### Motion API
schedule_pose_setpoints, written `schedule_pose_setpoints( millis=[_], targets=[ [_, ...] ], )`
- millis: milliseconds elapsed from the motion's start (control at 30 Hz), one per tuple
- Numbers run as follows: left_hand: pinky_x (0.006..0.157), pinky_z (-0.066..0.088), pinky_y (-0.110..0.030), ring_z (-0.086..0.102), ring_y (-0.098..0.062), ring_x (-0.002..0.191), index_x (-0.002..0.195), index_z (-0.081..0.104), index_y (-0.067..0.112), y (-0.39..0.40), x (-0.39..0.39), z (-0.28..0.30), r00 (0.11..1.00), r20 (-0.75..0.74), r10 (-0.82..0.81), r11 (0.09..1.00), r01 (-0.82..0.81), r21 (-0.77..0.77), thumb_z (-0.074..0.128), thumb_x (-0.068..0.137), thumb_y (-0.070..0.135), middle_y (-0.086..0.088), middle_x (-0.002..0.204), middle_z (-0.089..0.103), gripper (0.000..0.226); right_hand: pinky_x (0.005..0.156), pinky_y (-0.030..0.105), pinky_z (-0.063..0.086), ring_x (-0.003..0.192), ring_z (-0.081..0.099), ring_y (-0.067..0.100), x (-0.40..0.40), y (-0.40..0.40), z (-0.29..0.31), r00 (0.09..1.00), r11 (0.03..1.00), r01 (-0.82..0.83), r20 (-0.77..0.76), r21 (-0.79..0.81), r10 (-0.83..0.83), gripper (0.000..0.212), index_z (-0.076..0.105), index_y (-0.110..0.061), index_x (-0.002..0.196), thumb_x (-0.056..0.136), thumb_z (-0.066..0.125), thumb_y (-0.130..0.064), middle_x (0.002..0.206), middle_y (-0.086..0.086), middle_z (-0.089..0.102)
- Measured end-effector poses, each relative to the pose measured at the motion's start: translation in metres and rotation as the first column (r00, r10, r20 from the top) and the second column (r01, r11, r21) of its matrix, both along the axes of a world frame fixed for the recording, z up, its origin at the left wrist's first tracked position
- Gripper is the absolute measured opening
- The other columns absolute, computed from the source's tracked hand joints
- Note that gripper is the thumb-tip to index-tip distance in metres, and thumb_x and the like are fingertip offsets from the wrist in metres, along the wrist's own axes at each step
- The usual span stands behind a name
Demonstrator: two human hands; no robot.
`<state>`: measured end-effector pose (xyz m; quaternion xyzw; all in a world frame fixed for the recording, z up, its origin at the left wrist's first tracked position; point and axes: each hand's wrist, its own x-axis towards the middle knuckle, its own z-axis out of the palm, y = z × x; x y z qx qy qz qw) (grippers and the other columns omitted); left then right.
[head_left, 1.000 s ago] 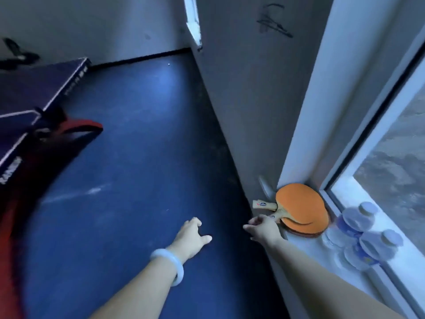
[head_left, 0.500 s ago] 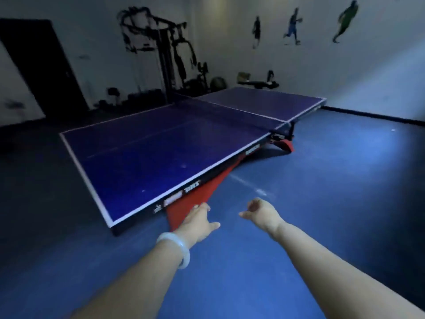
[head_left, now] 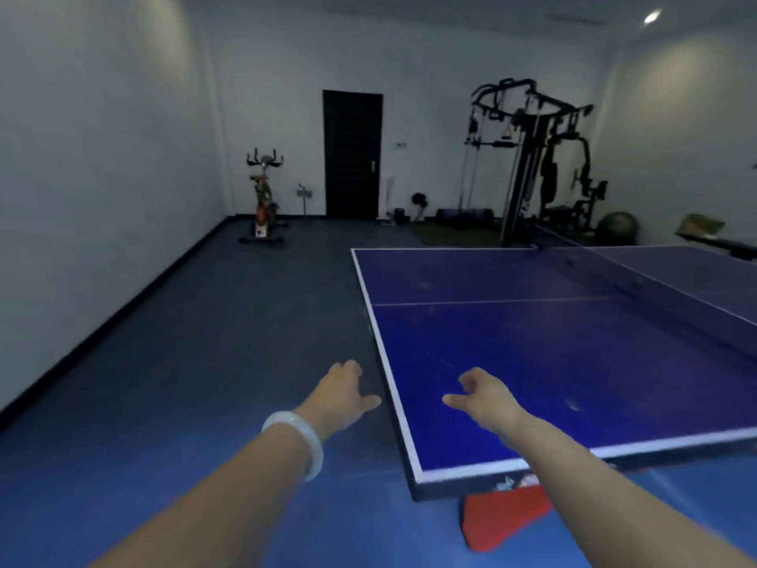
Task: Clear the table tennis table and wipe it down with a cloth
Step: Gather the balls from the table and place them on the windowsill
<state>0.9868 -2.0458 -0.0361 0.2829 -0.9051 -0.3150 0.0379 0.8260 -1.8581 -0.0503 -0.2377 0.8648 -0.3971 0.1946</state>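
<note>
A blue table tennis table (head_left: pixel 573 342) with white edge lines fills the right half of the head view, its near corner close to me. Its net (head_left: pixel 639 260) runs across at the far right. My left hand (head_left: pixel 342 393), with a pale bangle on the wrist, hangs over the floor just left of the table's edge, fingers loosely spread and holding nothing. My right hand (head_left: pixel 481 395) hovers above the table's near corner, fingers loosely curled and empty. No cloth shows in this view.
A red table base (head_left: pixel 504 514) sticks out under the near corner. Blue floor spreads to the left. At the back stand an exercise bike (head_left: pixel 264 198), a dark door (head_left: pixel 352 153), a multi-gym frame (head_left: pixel 532 166) and a grey exercise ball (head_left: pixel 620 227).
My view has swung from the window sill with the orange paddles round to the table and the room's far end. My right hand left the paddles; both hands are now empty near the table corner.
</note>
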Motion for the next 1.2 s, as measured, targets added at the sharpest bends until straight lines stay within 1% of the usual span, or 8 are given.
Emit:
schedule_pose_setpoints(
  millis=[100, 267, 367, 600, 767, 900, 1000, 1200],
  targets=[
    [0.094, 0.04, -0.029, 0.05, -0.022, 0.117, 0.136, 0.04, 0.013, -0.079, -0.034, -0.001, 0.998, 0.0, 0.055, 0.998, -0.055, -0.026, 0.065, 0.089, 0.042, -0.006, 0.133, 0.041, 0.061, 0.086, 0.027, 0.042, 0.112, 0.051, 0.017, -0.041, -0.082, 0.001, 0.998, 0.998, -0.056, -0.002, -0.004, 0.056, 0.058, 0.044, -0.012, 0.138, 0.089, 0.07, -0.032, 0.136, 0.003, 0.049],
    [0.102, 0.037, -0.03, 0.045, -0.023, 0.124, 0.135, 0.039, 0.014, -0.214, -0.088, -0.001, 0.992, 0.057, 0.109, 0.993, -0.107, -0.042, 0.064, 0.088, 0.045, -0.007, 0.136, 0.04, 0.061, 0.086, 0.025, 0.042, 0.108, 0.05, 0.014, -0.106, -0.24, 0.01, 0.99, 0.991, -0.132, 0.057, 0.001, 0.132, 0.054, 0.047, -0.011, 0.133, 0.089, 0.07, -0.031, 0.129, 0.002, 0.051],
    [0.101, 0.038, -0.031, 0.044, -0.023, 0.123, 0.132, 0.039, 0.015, -0.297, -0.104, -0.003, 0.987, 0.048, 0.154, 0.988, -0.153, -0.029, 0.063, 0.089, 0.046, -0.006, 0.133, 0.04, 0.059, 0.08, 0.022, 0.04, 0.102, 0.048, 0.012, -0.128, -0.337, 0.016, 0.981, 0.981, -0.193, 0.034, 0.014, 0.192, 0.055, 0.045, -0.01, 0.134, 0.089, 0.07, -0.032, 0.128, 0.002, 0.05],
    [0.1, 0.04, -0.033, 0.044, -0.024, 0.123, 0.134, 0.038, 0.013, -0.509, -0.138, -0.009, 0.969, 0.052, 0.242, 0.97, -0.242, -0.015, 0.062, 0.09, 0.046, -0.006, 0.136, 0.04, 0.06, 0.084, 0.025, 0.041, 0.104, 0.05, 0.013, -0.164, -0.563, 0.005, 0.968, 0.967, -0.252, 0.022, 0.046, 0.251, 0.049, 0.049, -0.013, 0.129, 0.089, 0.069, -0.034, 0.114, -0.005, 0.049],
    [0.098, 0.042, -0.033, 0.044, -0.023, 0.124, 0.136, 0.037, 0.013, -0.664, -0.178, -0.008, 0.975, 0.056, 0.214, 0.977, -0.214, 0.001, 0.061, 0.091, 0.046, -0.005, 0.139, 0.038, 0.061, 0.084, 0.026, 0.04, 0.104, 0.05, 0.015, -0.206, -0.709, 0.0, 0.978, 0.976, -0.206, 0.04, 0.07, 0.204, 0.046, 0.05, -0.012, 0.127, 0.09, 0.068, -0.033, 0.115, -0.002, 0.05],
    [0.094, 0.043, -0.031, 0.046, -0.021, 0.119, 0.135, 0.039, 0.013, -0.776, -0.233, -0.003, 0.984, 0.079, 0.162, 0.987, -0.161, -0.02, 0.061, 0.091, 0.046, -0.005, 0.138, 0.039, 0.059, 0.085, 0.025, 0.04, 0.104, 0.049, 0.013, -0.259, -0.797, 0.001, 0.991, 0.986, -0.135, 0.04, 0.094, 0.132, 0.046, 0.05, -0.012, 0.128, 0.09, 0.067, -0.033, 0.117, -0.003, 0.051],
    [0.09, 0.042, -0.029, 0.048, -0.019, 0.115, 0.135, 0.039, 0.014, -0.838, -0.293, -0.008, 0.99, 0.093, 0.102, 0.995, -0.102, -0.013, 0.061, 0.091, 0.045, -0.004, 0.137, 0.04, 0.059, 0.084, 0.025, 0.041, 0.104, 0.05, 0.013, -0.308, -0.84, -0.005, 0.995, 0.991, -0.079, 0.066, 0.111, 0.072, 0.046, 0.05, -0.013, 0.128, 0.09, 0.068, -0.033, 0.116, -0.004, 0.05],
    [0.102, 0.043, -0.039, 0.047, -0.022, 0.121, 0.136, 0.039, 0.017, -0.943, -0.444, -0.025, 0.996, 0.089, -0.013, 1.0, 0.015, -0.021, 0.062, 0.09, 0.047, -0.002, 0.135, 0.04, 0.06, 0.086, 0.025, 0.041, 0.108, 0.049, 0.015, -0.45, -0.935, -0.021, 0.996, 0.992, 0.048, 0.071, 0.119, -0.057, 0.053, 0.048, -0.011, 0.134, 0.09, 0.068, -0.032, 0.132, 0.003, 0.052]
  ],
)
